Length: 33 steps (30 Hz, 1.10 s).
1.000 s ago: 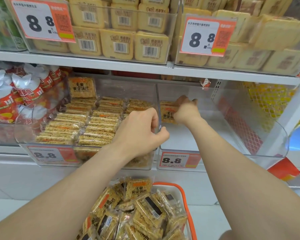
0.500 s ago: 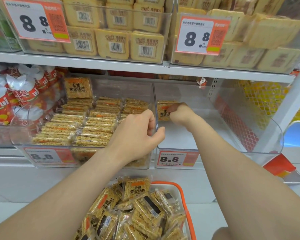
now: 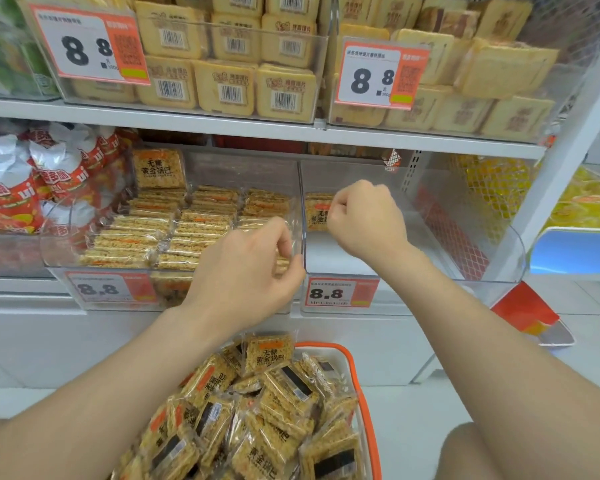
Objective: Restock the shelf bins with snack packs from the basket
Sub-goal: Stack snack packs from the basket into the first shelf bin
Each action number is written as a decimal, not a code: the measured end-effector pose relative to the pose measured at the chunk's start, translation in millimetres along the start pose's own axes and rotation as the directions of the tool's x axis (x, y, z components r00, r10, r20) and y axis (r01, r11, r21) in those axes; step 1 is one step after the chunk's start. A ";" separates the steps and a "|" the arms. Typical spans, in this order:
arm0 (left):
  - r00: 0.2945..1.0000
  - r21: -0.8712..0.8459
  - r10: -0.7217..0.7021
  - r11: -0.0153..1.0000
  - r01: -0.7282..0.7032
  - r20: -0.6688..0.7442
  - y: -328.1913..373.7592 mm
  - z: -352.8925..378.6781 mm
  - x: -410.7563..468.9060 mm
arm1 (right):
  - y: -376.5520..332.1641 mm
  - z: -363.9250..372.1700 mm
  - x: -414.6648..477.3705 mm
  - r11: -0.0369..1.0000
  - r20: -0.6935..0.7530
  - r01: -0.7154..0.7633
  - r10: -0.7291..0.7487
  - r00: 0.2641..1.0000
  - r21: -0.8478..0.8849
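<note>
Seat snack pack [image 3: 315, 216], pinched in R hand [image 3: 364, 216], upright vs left wall of near-empty R bin [image 3: 482, 237], steady divider [image 3: 302, 202] w/ curled L hand [image 3: 250, 271] (grip unclear), then grab more from basket [image 3: 355, 358] below

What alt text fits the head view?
A person's right hand holds a snack pack upright in a nearly empty clear shelf bin; the left hand curls by the full neighbouring bin. Below, an orange-rimmed basket holds more packs.
</note>
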<state>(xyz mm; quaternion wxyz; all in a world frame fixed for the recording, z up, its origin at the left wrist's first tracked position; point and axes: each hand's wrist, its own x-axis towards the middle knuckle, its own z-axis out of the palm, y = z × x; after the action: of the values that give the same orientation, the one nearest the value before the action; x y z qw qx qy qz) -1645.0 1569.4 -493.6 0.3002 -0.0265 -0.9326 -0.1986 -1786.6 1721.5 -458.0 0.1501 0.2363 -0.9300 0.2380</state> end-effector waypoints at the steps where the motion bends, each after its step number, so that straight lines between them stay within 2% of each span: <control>1: 0.999 0.022 -0.022 1.000 0.021 0.041 0.1 -1.8 -5.4 | -9.9 -8.9 -9.3 0.998 0.022 0.047 -0.046 0.999 -0.038; 3: 0.977 0.083 -0.074 0.995 0.058 0.200 0.4 -2.0 -18.9 | -31.2 -31.3 -34.2 0.984 0.161 0.142 -0.124 0.979 -0.106; 5: 0.917 0.160 -0.122 0.985 0.065 0.379 -1.0 3.3 -31.9 | -45.8 -48.7 -59.1 0.944 0.357 0.264 -0.181 0.916 -0.197; 7: 0.820 0.225 -0.161 0.973 0.040 0.550 -5.7 11.8 -43.7 | -51.8 -46.3 -80.2 0.899 0.564 0.369 -0.183 0.805 -0.235; 10: 0.608 0.283 -0.226 0.959 0.002 0.761 -17.3 25.2 -59.1 | -45.0 -8.5 -99.5 0.886 0.804 0.441 -0.154 0.575 -0.145; 12: 0.497 0.312 -0.258 0.949 -0.029 0.829 -22.6 29.6 -67.1 | -35.8 22.0 -108.5 0.872 0.880 0.470 -0.110 0.462 -0.137; 14: 0.418 0.323 -0.274 0.945 -0.049 0.866 -25.2 30.2 -71.6 | -30.5 47.4 -118.1 0.838 0.917 0.527 -0.087 0.388 -0.143; 15: 0.389 0.326 -0.279 0.944 -0.058 0.878 -26.1 29.6 -72.5 | -28.8 58.7 -123.5 0.815 0.923 0.563 -0.101 0.372 -0.137; 18: 0.323 0.334 -0.295 0.940 -0.072 0.899 -30.5 25.6 -73.5 | -19.7 94.3 -139.0 0.766 0.914 0.623 -0.124 0.385 -0.159; 21: 0.282 0.347 -0.311 0.934 -0.086 0.908 -37.3 22.1 -75.1 | -9.0 119.0 -153.9 0.717 0.937 0.674 -0.086 0.339 -0.178; 23: 0.277 0.353 -0.319 0.932 -0.084 0.906 -41.7 20.3 -75.7 | -5.3 127.6 -159.0 0.703 0.943 0.691 -0.084 0.320 -0.172; 28: 0.282 0.344 -0.317 0.938 -0.049 0.906 -45.2 14.2 -72.5 | -0.6 133.2 -146.7 0.708 0.934 0.686 -0.108 0.339 -0.167; 33: 0.292 0.338 -0.320 0.941 -0.009 0.901 -47.2 3.6 -68.3 | -16.8 118.9 -136.3 0.764 0.921 0.618 -0.082 0.381 -0.187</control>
<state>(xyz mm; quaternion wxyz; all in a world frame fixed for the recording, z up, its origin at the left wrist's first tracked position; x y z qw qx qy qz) -1599.1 1532.1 -551.9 -0.3255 -0.0036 -0.9447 -0.0404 -1682.9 1697.6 -605.3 -0.2414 0.4746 -0.8199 -0.2103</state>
